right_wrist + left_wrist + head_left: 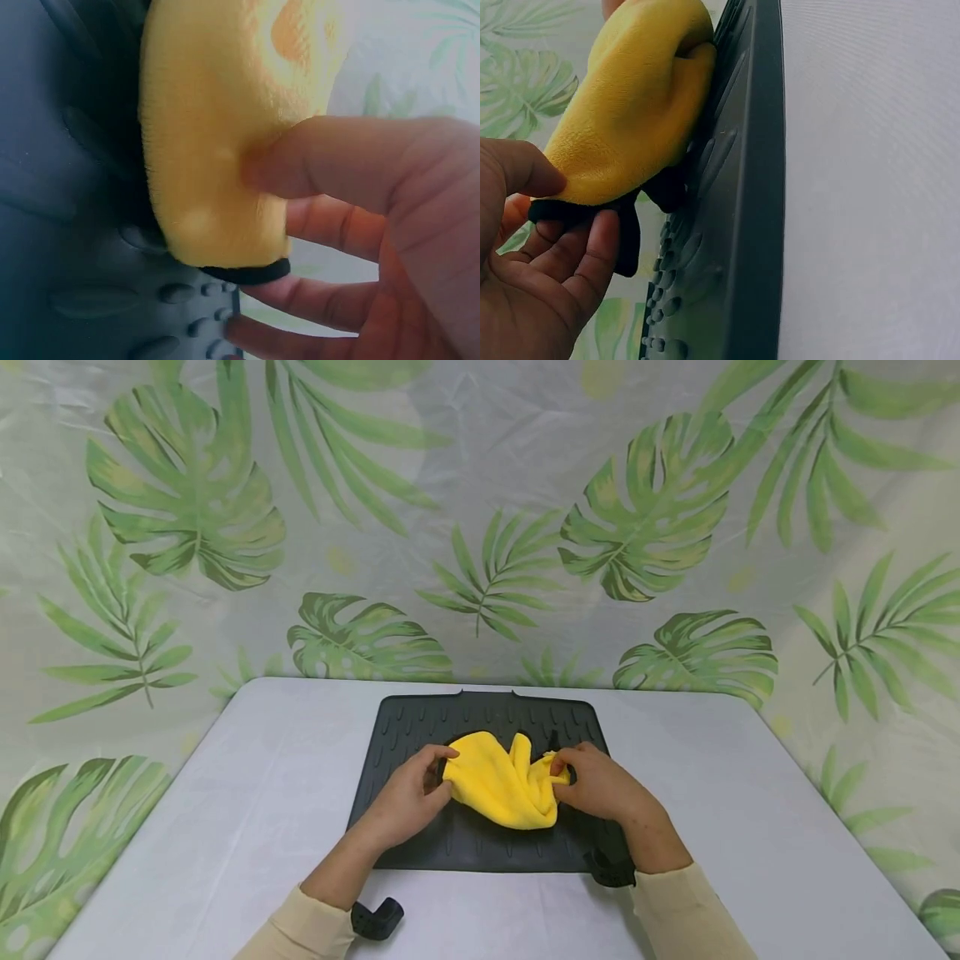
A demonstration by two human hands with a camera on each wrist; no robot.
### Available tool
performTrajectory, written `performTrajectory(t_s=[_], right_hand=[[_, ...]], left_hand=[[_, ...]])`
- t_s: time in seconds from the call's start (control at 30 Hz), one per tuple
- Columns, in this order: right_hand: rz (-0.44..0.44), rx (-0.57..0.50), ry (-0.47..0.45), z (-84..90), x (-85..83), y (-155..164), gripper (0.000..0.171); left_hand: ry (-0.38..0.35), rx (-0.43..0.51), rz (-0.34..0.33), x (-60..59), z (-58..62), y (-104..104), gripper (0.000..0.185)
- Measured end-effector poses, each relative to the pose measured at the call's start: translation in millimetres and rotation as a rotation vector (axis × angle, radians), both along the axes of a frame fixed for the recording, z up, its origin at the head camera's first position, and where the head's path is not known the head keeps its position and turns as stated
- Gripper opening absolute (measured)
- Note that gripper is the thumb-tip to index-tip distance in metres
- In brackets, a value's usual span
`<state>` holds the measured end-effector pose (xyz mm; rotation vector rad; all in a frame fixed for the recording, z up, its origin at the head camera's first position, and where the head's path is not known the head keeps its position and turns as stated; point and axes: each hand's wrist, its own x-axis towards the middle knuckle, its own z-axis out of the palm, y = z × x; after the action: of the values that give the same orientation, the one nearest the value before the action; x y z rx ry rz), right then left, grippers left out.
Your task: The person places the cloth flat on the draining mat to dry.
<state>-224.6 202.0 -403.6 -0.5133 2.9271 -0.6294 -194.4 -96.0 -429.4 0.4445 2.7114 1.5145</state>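
Pinching opposite ends of the yellow cloth [504, 785], we see the left hand [405, 797] and right hand [596, 785] holding it bunched over the dark ribbed mat [480, 852] on the white surface [750, 827].

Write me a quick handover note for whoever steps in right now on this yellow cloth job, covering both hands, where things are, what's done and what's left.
Left hand: pinches the left edge of the yellow cloth, thumb on top, fingers under its black trim.
Right hand: pinches the cloth's right edge.
Where: the cloth lies bunched and wrinkled on the dark ribbed mat, which sits on the white table. A leaf-print curtain hangs behind.
Done: both edges are gripped and the cloth is on the mat.
Left: it is neither flat nor neatly folded; likely it needs spreading out or folding from here.
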Motion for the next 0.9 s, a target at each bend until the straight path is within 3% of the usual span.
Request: performTrajectory(t_s=[0.17, 0.5, 0.9], right_hand=[[0.001, -0.004, -0.034, 0.9, -1.6, 1.2, 0.017], [0.016, 0.016, 0.046, -1.3, -3.5, 1.1, 0.028], [-0.006, -0.073, 0.045, 0.0, -2.7, -0.9, 0.053]], left_hand=[[0.007, -0.013, 0.028, -2.1, 0.6, -1.1, 0.042], [-0.004, -0.035, 0.061, -2.6, 1.5, -2.1, 0.042], [-0.021, 0.09, 0.041, -1.8, 0.6, -1.4, 0.038]])
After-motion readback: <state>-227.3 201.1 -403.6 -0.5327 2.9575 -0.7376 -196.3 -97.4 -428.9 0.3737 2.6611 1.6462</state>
